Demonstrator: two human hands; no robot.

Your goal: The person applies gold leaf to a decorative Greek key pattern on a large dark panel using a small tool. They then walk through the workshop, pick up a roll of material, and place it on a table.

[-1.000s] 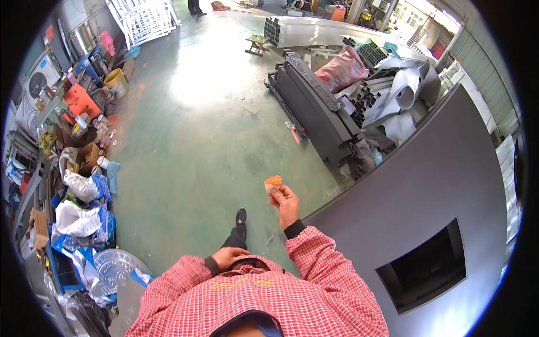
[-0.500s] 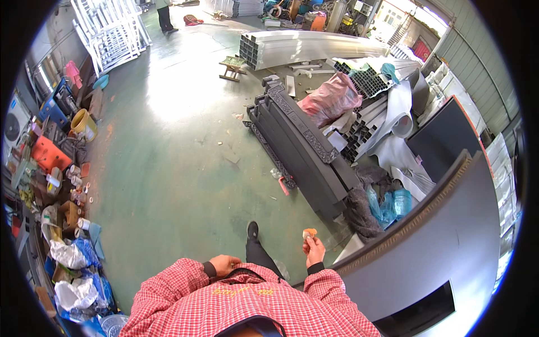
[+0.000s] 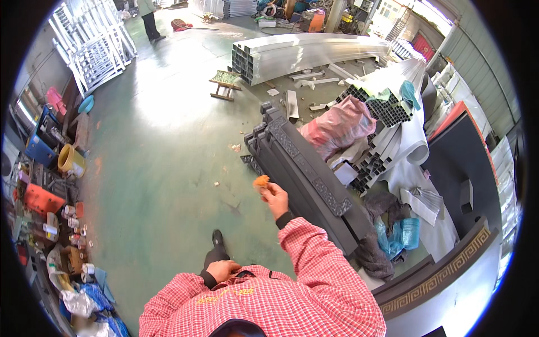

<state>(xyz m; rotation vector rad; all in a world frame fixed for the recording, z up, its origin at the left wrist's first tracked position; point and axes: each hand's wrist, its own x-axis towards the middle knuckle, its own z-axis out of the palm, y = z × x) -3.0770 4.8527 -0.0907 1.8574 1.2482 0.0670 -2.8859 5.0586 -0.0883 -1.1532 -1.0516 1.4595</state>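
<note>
My right hand [image 3: 274, 199] reaches out over the floor, fingers closed around a small ragged orange scrap [image 3: 261, 181] with a paler underside; I cannot tell its kind. Close to the right of that hand lies a stack of long dark grey panels [image 3: 306, 180] with carved-looking edging. My left hand [image 3: 223, 271] rests against the front of my red checked jacket [image 3: 252, 297], fingers curled together. Whatever those fingers may hold is hidden.
A small folding stool [image 3: 225, 85] stands ahead, before long bundled metal tubes [image 3: 303, 53]. At right are a pink sack [image 3: 339, 126] and a curved panel with patterned trim [image 3: 438, 275]. Tools and a yellow bucket [image 3: 71, 161] line the left. Another person [image 3: 149, 19] stands far off.
My right hand has moved forward and left with the orange scrap, its arm stretching out. The view has shifted, and I have come nearer the stool. My left hand stays at the jacket.
</note>
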